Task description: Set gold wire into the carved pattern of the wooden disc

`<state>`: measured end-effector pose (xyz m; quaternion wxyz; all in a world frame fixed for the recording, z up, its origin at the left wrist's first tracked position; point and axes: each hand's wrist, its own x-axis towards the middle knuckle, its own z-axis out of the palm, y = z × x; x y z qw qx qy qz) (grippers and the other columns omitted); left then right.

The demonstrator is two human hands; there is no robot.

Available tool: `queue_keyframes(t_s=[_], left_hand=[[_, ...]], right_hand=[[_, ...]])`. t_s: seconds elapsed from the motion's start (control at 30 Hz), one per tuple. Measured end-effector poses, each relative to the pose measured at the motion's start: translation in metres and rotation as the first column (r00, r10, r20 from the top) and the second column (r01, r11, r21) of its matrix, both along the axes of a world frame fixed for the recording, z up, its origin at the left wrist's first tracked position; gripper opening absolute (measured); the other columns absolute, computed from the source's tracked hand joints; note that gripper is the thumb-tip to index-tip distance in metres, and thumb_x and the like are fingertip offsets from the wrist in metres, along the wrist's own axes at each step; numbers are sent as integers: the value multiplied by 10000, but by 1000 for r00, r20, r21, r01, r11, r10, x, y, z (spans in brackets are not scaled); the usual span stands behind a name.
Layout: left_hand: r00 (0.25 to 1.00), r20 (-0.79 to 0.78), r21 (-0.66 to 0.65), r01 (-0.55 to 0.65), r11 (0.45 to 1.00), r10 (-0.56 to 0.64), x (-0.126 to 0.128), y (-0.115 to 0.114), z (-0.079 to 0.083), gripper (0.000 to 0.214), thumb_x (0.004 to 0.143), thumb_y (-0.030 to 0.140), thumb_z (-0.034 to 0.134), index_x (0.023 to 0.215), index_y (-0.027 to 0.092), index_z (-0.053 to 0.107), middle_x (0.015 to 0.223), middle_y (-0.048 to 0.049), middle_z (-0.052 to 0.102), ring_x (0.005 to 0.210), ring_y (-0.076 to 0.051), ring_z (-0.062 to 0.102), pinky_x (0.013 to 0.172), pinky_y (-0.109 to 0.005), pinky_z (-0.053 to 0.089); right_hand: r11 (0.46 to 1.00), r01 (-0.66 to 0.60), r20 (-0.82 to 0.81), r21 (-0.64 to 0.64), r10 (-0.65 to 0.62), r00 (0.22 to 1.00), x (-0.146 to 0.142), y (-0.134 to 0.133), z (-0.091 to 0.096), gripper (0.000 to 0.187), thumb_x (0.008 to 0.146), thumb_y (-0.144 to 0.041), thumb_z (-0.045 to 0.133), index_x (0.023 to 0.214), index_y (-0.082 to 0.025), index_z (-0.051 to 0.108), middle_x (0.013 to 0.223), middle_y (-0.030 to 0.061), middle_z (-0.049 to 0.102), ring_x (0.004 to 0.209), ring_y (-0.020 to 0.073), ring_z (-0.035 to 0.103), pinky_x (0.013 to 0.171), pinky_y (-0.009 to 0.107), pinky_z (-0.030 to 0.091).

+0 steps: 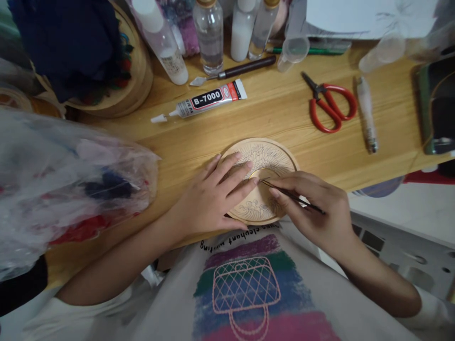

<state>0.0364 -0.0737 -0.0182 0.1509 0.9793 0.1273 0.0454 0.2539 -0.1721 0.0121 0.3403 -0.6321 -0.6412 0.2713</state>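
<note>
A round wooden disc (pixel 270 152) with fine line drawings of waves and feather-like patterns lies at the table's near edge. My left hand (pixel 213 192) rests palm down over its left part, fingers spread. Between the thumb and fingers of my right hand (pixel 316 203) are slim dark tweezers (pixel 289 193), their tip reaching the disc's middle close to my left fingertips. A thin gold-coloured wire (pixel 263 169) curves across the disc near that tip. Whether the tip grips the wire is too small to tell.
Behind the disc lie a B-7000 glue tube (pixel 209 98), a small spatula (pixel 245 67), red-handled pliers (pixel 332 102) and a white pen-like tube (pixel 367 113). Bottles (pixel 209 35) stand at the back. A plastic bag (pixel 117 166) covers the left, and a dark device (pixel 439 104) lies right.
</note>
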Motion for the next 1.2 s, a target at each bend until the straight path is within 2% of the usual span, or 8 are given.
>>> queue_keyframes(t_s=[0.13, 0.37, 0.6, 1.2], left_hand=[[1000, 7, -11, 0, 1000, 0, 0, 0, 0, 868, 839, 767, 560, 1436, 139, 499, 1537, -167, 436, 1446, -395, 323, 1186, -556, 265], [1000, 12, 4, 2, 1000, -2, 0, 0, 1, 875, 841, 758, 568, 1445, 130, 485, 1535, -172, 436, 1439, -398, 336, 1176, -565, 280], [999, 35, -11, 1, 1000, 0, 1, 1, 1, 903, 779, 745, 660, 1417, 121, 522, 1514, -189, 466, 1421, -410, 365, 1163, -583, 310], [999, 37, -8, 0, 1000, 0, 1, 1, 1, 881, 799, 736, 646, 1422, 126, 519, 1512, -177, 474, 1422, -405, 370, 1162, -575, 318]], right_hand=[[1000, 2, 1, 1, -2, 1000, -1, 0, 1, 192, 887, -179, 647, 1032, -295, 695, 937, 22, 744, 856, 206, 715, 771, 367, 593], [1000, -13, 43, 3, 13, 999, 0, 2, 3, 179, 887, -176, 648, 1031, -264, 705, 948, 41, 754, 868, 208, 721, 783, 361, 592], [998, -45, 48, 49, 42, 998, 4, 3, 0, 181, 868, -156, 680, 1037, -219, 694, 956, 56, 756, 879, 196, 721, 784, 328, 589], [999, -35, 20, 9, 35, 999, 8, 2, -1, 176, 873, -155, 683, 1042, -203, 702, 992, 58, 767, 915, 175, 724, 773, 291, 583]])
